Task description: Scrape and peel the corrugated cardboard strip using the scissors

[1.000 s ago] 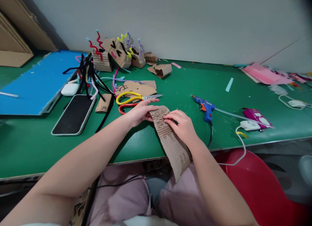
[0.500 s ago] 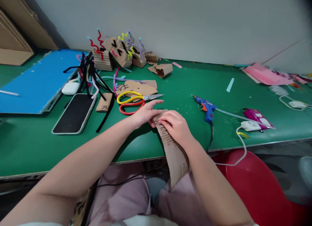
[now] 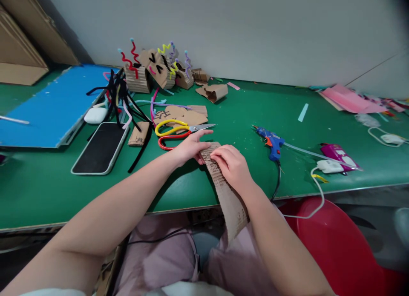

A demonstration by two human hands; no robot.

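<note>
Both hands are on a long strip of corrugated cardboard [image 3: 228,208] that hangs over the table's front edge, its ridges partly bared. My left hand [image 3: 192,148] grips the strip's upper left edge with thumb and lower fingers, the index finger stretched out to the right. The fingers of my right hand [image 3: 231,164] are pinched together on the ridged face. Just beyond my left hand lie scissors [image 3: 179,132] with one yellow and one red handle, touching cut cardboard pieces [image 3: 191,116]. A blue glue gun [image 3: 271,142] rests to the right.
Cardboard figures with curly pipe cleaners [image 3: 156,68] stand at the wall. Leftward are a phone [image 3: 101,149], black pipe cleaners [image 3: 118,91], a white case [image 3: 96,115] and a blue board [image 3: 54,113]. Pink paper [image 3: 349,99] and a purple packet [image 3: 338,155] lie right, above a red stool [image 3: 332,240].
My right hand has shifted very slightly right along the cardboard strip. The view has moved a little; the left hand keeps its hold.
</note>
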